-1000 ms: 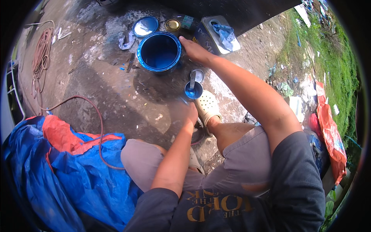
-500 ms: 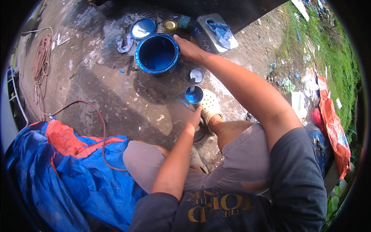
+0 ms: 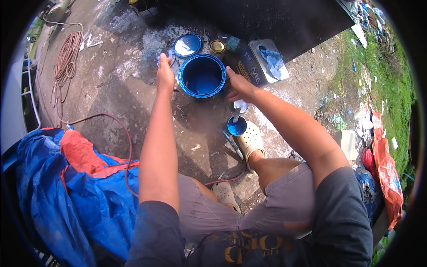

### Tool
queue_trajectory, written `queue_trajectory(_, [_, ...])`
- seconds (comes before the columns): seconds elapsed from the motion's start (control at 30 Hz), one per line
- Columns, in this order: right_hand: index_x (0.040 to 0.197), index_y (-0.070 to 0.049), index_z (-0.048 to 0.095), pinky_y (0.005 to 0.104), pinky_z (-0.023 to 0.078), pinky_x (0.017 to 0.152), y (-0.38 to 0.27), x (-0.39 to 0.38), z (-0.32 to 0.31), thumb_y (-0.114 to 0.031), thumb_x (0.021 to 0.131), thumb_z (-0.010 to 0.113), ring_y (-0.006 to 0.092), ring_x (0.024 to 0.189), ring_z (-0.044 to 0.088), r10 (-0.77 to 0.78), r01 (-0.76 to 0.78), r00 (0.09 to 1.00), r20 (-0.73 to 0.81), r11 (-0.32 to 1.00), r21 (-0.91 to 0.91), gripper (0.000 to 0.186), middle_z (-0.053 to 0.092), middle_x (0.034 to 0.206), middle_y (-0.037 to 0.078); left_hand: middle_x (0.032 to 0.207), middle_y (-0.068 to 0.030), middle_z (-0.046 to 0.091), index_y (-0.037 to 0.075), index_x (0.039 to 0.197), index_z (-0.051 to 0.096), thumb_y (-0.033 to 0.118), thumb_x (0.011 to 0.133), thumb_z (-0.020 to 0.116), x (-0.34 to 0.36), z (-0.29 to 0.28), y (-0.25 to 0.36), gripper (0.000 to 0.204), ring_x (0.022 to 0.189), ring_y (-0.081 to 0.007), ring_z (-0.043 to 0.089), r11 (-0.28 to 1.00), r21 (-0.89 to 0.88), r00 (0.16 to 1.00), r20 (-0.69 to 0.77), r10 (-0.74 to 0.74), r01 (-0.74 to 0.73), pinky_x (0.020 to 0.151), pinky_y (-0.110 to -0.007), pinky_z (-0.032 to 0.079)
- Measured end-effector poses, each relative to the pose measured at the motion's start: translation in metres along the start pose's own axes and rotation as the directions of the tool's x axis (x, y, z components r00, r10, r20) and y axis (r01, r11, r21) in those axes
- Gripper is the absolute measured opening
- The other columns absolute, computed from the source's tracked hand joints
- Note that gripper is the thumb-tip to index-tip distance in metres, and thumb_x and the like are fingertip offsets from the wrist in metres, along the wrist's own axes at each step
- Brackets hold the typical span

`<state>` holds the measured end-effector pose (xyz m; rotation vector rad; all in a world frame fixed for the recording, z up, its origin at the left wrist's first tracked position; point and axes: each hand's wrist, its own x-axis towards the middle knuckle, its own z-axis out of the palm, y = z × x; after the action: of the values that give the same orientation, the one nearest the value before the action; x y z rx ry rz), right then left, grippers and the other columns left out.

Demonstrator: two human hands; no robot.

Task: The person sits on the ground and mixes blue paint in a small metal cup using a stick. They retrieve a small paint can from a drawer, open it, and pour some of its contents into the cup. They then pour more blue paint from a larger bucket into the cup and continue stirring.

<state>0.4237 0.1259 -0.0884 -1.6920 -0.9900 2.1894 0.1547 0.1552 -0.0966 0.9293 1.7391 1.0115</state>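
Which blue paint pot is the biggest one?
The big round blue bucket between the left hand and the right hand. It is much wider than the small blue cup by the foot.

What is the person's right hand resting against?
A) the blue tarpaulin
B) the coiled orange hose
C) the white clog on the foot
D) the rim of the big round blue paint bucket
D: the right hand lies against the right side of the rim of the big round blue paint bucket, while the left hand is at the bucket's left side.
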Motion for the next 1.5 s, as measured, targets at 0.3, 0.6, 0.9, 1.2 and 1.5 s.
queue_trajectory(0.3, [0.163, -0.004, 0.010, 0.0603, 0.030, 0.117, -0.005, 0.005, -0.006, -0.083, 0.094, 0.014, 0.0559, 0.146, 0.030, 0.033, -0.073, 0.983, 0.181, 0.973, 0.219, 0.105, 0.017, 0.162, 0.037, 0.159, -0.0234, 0.040, -0.003, 0.156, 0.035, 0.085, 0.094, 0.017, 0.046, 0.029, 0.033, 0.108, 0.153, -0.0335, 0.027, 0.882, 0.471, 0.783, 0.539, -0.309, 0.024, 0.125, -0.048, 0.015])
queue_trajectory(0.6, [0.152, 0.011, 0.031, 0.0506, 0.031, 0.116, -0.040, -0.012, 0.005, -0.074, 0.099, 0.032, 0.0391, 0.141, 0.041, -0.126, 0.138, 0.985, -0.114, 0.985, 0.100, 0.100, 0.044, 0.149, 0.030, 0.114, -0.0138, 0.070, -0.003, 0.146, 0.048, 0.090, 0.089, 0.018, -0.032, -0.033, -0.005, 0.113, 0.106, -0.0263, 0.067, 0.810, 0.346, 0.696, 0.417, -0.585, 0.473, 0.110, -0.049, 0.037])
queue_trajectory(0.9, [0.152, -0.005, 0.042, 0.0569, 0.036, 0.114, -0.011, 0.040, -0.010, -0.069, 0.103, 0.026, 0.0423, 0.137, 0.046, 0.030, -0.030, 1.000, 0.000, 0.996, 0.088, 0.082, 0.045, 0.151, 0.026, 0.113, -0.0127, 0.071, 0.005, 0.134, 0.055, 0.085, 0.091, 0.037, -0.014, -0.039, -0.094, 0.093, 0.103, -0.0255, 0.068, 0.646, 0.216, 0.586, 0.283, -0.759, 0.732, 0.091, -0.040, 0.050])
queue_trajectory(1.2, [0.157, -0.009, 0.033, 0.0753, 0.025, 0.112, -0.022, 0.020, 0.012, -0.065, 0.105, 0.019, 0.0558, 0.146, 0.029, 0.052, -0.051, 0.998, 0.025, 0.998, -0.041, 0.078, 0.031, 0.161, 0.029, 0.093, -0.0046, 0.074, 0.021, 0.108, 0.070, 0.085, 0.088, 0.044, -0.044, -0.019, -0.091, 0.072, 0.090, -0.0235, 0.071, 0.565, 0.040, 0.506, 0.396, -0.766, 0.824, 0.076, -0.040, 0.057])
queue_trajectory(1.5, [0.134, -0.006, 0.060, 0.0387, 0.048, 0.101, -0.037, -0.002, 0.013, -0.045, 0.110, 0.039, 0.0183, 0.116, 0.061, -0.258, 0.272, 0.958, 0.123, 0.955, -0.118, 0.051, 0.064, 0.130, 0.008, 0.127, -0.0023, 0.064, 0.018, 0.135, 0.057, 0.079, 0.092, 0.047, -0.142, -0.024, -0.063, 0.075, 0.119, -0.0189, 0.057, 0.623, -0.425, 0.754, 0.400, -0.521, 0.657, 0.099, -0.037, 0.045])
